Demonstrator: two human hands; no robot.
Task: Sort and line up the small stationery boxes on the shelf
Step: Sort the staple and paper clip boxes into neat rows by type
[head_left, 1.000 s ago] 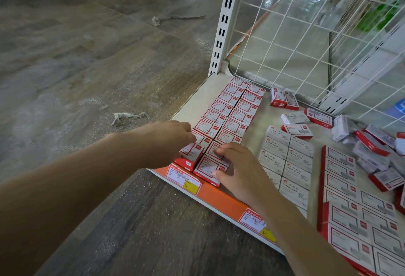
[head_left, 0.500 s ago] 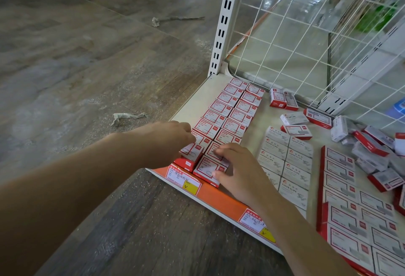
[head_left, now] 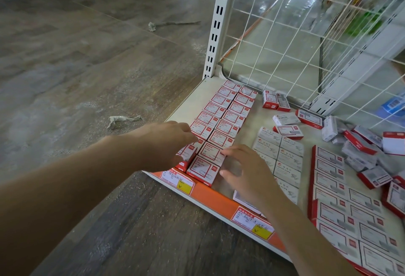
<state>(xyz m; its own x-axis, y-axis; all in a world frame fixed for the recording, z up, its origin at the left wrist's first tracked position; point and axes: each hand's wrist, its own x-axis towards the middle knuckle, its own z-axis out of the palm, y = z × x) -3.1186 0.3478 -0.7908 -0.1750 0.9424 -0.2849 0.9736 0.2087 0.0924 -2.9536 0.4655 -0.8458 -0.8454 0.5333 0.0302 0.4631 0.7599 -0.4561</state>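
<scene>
Two columns of small red-and-white paper clip boxes [head_left: 228,120] lie flat along the left side of the cream shelf [head_left: 195,102]. My left hand [head_left: 162,144] lies over the front boxes of the left column with its fingertips pressing down on them; its thumb is hidden. One box under it sits tilted [head_left: 188,151]. My right hand [head_left: 247,172] hovers beside the right column, fingers spread, one fingertip touching the right edge of a front box [head_left: 210,154]. The frontmost box [head_left: 202,168] lies uncovered between my hands.
White paper clip boxes [head_left: 287,157] form columns right of my right hand; larger red-bordered boxes [head_left: 328,179] fill the front right. A loose pile of boxes [head_left: 359,144] lies at back right. Wire mesh [head_left: 274,34] and a slotted post [head_left: 219,23] close the back. Litter [head_left: 122,120] is on the floor.
My right hand has slid off the front boxes of the right column to their right side, uncovering them. My left hand has stayed where it was.
</scene>
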